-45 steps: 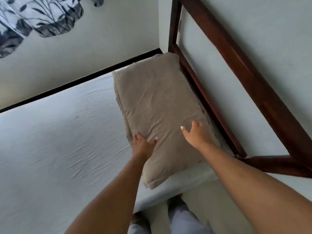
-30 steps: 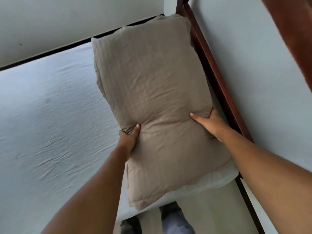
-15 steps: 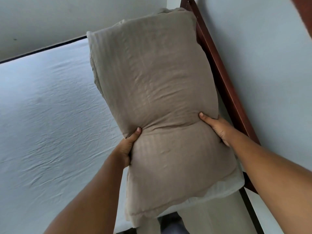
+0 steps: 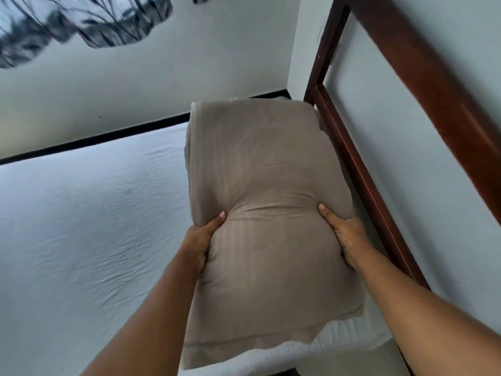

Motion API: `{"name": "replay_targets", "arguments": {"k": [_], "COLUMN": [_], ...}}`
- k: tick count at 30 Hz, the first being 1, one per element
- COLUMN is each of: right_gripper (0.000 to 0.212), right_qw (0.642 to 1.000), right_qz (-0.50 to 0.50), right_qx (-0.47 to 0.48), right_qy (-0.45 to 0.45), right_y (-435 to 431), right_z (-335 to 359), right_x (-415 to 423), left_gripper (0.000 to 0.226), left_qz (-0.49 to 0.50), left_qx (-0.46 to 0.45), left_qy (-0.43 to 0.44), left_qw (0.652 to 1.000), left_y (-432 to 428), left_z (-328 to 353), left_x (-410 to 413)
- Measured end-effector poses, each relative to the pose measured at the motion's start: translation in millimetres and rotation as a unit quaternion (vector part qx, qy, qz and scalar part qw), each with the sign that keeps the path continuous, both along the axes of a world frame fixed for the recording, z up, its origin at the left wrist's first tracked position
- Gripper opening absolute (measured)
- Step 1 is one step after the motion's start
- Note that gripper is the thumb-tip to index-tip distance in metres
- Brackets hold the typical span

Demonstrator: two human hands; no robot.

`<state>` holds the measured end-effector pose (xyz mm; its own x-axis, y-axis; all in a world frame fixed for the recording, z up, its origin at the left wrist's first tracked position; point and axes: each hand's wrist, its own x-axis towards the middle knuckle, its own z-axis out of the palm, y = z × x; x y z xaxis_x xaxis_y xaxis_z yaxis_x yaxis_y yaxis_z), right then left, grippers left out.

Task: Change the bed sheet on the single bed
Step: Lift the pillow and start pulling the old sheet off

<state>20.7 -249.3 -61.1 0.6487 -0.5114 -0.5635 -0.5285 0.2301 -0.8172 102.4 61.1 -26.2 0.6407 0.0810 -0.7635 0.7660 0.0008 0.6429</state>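
White sheet covers the mattress at the left, lightly creased, running up to the dark strip along the wall; a blurred leaf-print curtain hangs above it. Moving right, the left hand grips the tan pillow at its waist, thumb pressed on top and fingers curled under the edge. That pillow fills the middle, squeezed narrow between both hands, its far end toward the corner and its near end hanging over the bed's foot-side edge. On the far side the right hand grips the pillow's other flank in the same way, thumb dug into the fabric. Just beside it runs the dark wooden bed frame.

Risks, as I judge them: the hold is at the middle only, so the loose case end could sag and drag across the sheet, pulling fresh creases into it. Swinging rightward could knock the pillow against the frame.
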Motion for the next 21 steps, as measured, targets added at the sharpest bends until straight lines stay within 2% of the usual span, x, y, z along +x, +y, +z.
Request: {"name": "replay_targets", "arguments": {"k": [4, 9, 13, 21], "right_gripper": [0.068, 0.055, 0.05, 0.057], "right_qw": [1.0, 0.999, 0.998, 0.99], "right_qz": [-0.007, 0.01, 0.04, 0.135], "right_qx": [-0.004, -0.002, 0.001, 0.018], "right_qy": [-0.029, -0.044, -0.057, -0.044], "right_y": [64.2, 161.5, 249.4, 388.6], "right_z": [39.0, 82.1, 115.9, 151.2], "right_x": [-8.7, -22.4, -28.6, -35.3], "left_gripper": [0.069, 0.054, 0.07, 0.076], "left_qz": [0.011, 0.023, 0.049, 0.106], "left_qx": [0.02, 0.029, 0.034, 0.048], "left_qy": [-0.019, -0.041, -0.053, -0.075], "left_qw": [1.0, 0.998, 0.997, 0.99], "left_y": [62.0, 158.6, 250.8, 400.4], "left_z": [37.2, 82.1, 111.7, 141.5], "left_x": [-13.5, -45.4, -71.7, -122.2]}}
